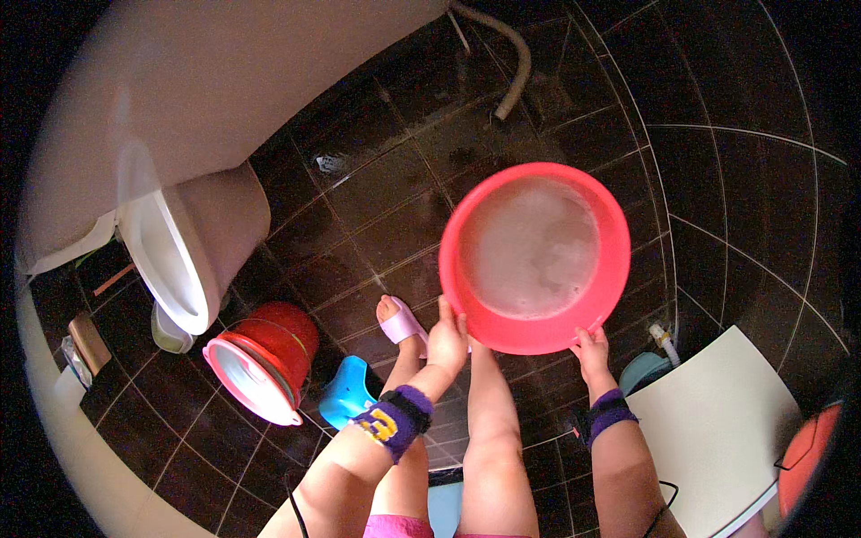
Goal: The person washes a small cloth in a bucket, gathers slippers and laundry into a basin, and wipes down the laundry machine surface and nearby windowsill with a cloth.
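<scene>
A round pink-red plastic basin (535, 336) is in front of me, with cloudy, foamy water (531, 249) in it. More of its inner wall shows on my side, and the water reaches close to the far rim, so the basin looks tilted away from me. My left hand (449, 339) grips the near left of the rim. On the near right, my right hand (592, 353) holds the same rim with the thumb over the edge. Whether the basin's underside touches the dark tiled floor (377, 222) is hidden.
A drain hose (518, 74) hangs to the floor beyond the basin. To the left stand a white toilet (232, 228), a red bucket (286, 333) with a basin in its mouth, and a blue plastic object (346, 393). At right is a white panel (713, 424) near a corrugated pipe (666, 343).
</scene>
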`<state>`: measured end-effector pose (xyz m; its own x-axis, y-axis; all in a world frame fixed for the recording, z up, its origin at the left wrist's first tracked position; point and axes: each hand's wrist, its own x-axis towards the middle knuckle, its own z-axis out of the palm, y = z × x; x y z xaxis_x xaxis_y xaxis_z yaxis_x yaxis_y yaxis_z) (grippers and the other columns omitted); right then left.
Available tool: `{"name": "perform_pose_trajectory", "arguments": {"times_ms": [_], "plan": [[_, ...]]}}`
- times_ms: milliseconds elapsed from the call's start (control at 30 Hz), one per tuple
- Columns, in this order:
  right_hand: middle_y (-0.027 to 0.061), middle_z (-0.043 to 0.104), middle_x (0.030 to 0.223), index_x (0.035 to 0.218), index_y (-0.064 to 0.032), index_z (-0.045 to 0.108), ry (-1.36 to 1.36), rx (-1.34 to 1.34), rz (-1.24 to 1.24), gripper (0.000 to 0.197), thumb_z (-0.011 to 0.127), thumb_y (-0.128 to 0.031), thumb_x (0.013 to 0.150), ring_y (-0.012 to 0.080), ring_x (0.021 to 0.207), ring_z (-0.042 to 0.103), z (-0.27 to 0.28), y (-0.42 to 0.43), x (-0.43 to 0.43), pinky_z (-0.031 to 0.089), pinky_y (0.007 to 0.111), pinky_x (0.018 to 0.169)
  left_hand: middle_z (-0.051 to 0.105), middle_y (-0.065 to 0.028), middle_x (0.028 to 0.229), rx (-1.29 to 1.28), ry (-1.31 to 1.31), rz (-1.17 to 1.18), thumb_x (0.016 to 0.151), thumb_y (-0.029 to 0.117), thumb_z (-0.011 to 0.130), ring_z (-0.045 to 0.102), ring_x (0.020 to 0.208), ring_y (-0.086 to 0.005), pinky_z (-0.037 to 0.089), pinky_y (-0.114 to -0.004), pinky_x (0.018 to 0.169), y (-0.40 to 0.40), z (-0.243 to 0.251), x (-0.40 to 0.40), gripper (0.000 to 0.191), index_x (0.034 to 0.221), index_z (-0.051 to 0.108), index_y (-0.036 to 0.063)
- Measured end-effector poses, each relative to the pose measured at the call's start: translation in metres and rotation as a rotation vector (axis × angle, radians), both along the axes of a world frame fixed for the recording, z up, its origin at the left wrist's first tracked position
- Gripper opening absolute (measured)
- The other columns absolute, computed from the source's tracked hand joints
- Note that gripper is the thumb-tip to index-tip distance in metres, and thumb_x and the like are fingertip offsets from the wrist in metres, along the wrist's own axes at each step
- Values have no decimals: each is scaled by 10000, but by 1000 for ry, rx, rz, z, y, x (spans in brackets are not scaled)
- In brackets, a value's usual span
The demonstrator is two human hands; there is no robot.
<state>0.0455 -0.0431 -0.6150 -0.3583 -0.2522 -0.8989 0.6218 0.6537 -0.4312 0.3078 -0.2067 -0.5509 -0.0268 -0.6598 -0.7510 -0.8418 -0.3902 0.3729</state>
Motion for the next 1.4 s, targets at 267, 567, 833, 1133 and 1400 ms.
{"name": "perform_pose_trajectory", "arguments": {"times_ms": [267,567,833,1133,1400], "plan": [[70,571,1220,1233,-93,493,-64,72,-341,341,583,-117,904,238,1131,572,2,43,29,495,444,961,647,-293,892,-19,-2,-349,873,92,448,657,792,-411,530,-497,701,-35,-17,-55,634,1442,204,-44],[76,569,921,1214,-47,491,-262,-47,-455,300,517,-26,917,219,815,608,34,65,58,570,400,820,608,-262,1163,336,-82,-489,911,201,428,627,1039,-376,496,-453,901,-77,19,-71,680,1513,117,136],[96,611,905,1121,-58,572,-137,-60,101,296,545,52,847,197,688,627,198,-1,97,561,344,608,644,-287,984,5,138,-386,866,299,574,641,898,-401,507,-464,780,-61,225,44,620,1376,388,-2],[80,674,920,1106,-43,609,90,-395,605,227,577,2,885,139,742,644,412,-208,84,549,267,647,668,-206,1010,-570,115,81,878,230,578,649,944,-348,512,-412,834,-122,490,198,455,1282,507,33],[63,684,951,1114,-60,618,179,-529,795,204,591,-87,913,121,784,646,529,-337,152,534,246,673,667,-126,944,-963,225,345,872,118,629,655,852,-258,522,-354,789,-251,564,269,344,1205,571,56]]}}
